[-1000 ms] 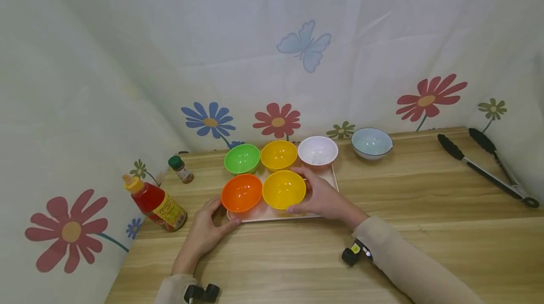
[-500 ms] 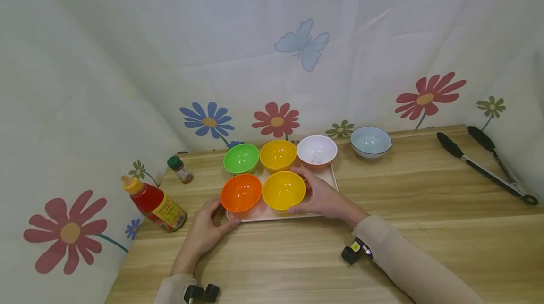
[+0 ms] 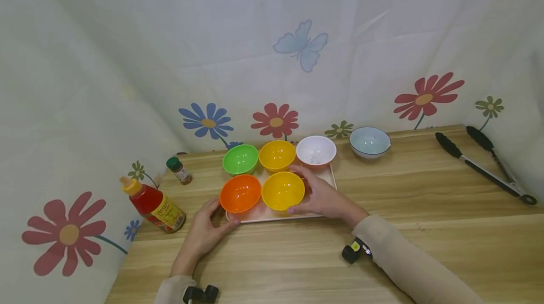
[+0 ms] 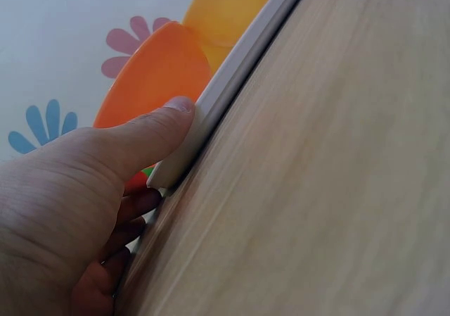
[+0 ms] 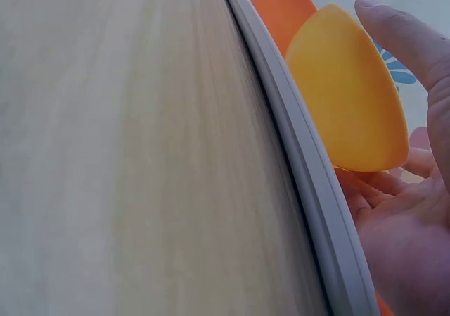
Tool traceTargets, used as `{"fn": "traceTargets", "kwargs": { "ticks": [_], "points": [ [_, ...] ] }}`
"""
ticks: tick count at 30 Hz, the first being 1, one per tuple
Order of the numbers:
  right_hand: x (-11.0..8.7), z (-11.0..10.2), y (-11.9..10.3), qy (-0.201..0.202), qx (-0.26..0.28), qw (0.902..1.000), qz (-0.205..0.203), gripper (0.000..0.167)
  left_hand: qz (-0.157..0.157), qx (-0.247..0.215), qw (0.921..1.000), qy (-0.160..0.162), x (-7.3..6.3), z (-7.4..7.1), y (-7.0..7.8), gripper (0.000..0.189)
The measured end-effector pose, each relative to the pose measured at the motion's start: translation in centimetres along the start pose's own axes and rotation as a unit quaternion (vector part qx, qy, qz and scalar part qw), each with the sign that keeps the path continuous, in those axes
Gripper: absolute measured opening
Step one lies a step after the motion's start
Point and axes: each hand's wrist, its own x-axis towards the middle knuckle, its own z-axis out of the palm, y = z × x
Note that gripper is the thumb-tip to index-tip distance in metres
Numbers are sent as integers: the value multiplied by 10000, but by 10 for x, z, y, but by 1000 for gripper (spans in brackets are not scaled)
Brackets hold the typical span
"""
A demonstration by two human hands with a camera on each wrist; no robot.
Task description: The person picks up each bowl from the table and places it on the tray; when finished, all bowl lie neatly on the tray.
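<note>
Colourful bowls sit in two rows on a pale tray [image 3: 272,216]. My left hand [image 3: 204,230] grips the tray's front left corner, its thumb [image 4: 162,122] on the front edge and its fingers bent round the side. Right by it is an orange bowl [image 3: 240,194]. My right hand [image 3: 325,198] curves round the right side of the front yellow bowl [image 3: 283,191], thumb at the near rim and fingers at the far side. In the right wrist view, part of those fingers is hidden behind this bowl. A green bowl [image 3: 240,159], another yellow bowl [image 3: 277,156] and a white bowl [image 3: 316,151] form the back row.
To the left stand a red sauce bottle [image 3: 157,207] with a yellow cap and a small green-capped jar [image 3: 180,171]. A pale blue bowl [image 3: 369,142] is right of the tray. Black-tipped tongs [image 3: 488,167] lie far right. A flowered curtain [image 3: 238,49] encloses the wooden table [image 3: 289,257].
</note>
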Motion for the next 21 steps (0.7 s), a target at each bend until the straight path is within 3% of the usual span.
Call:
{"fn": "traceTargets", "kwargs": {
  "ticks": [11,21],
  "points": [
    [-3,-11,-9,139,80,9998,-124,114,18,-32,10000,8,1,1,1,87],
    [-4,-28,-25,465,198,9986,-133,106,-174,72,9998,-52,1,-2,-1,90]
  ]
}}
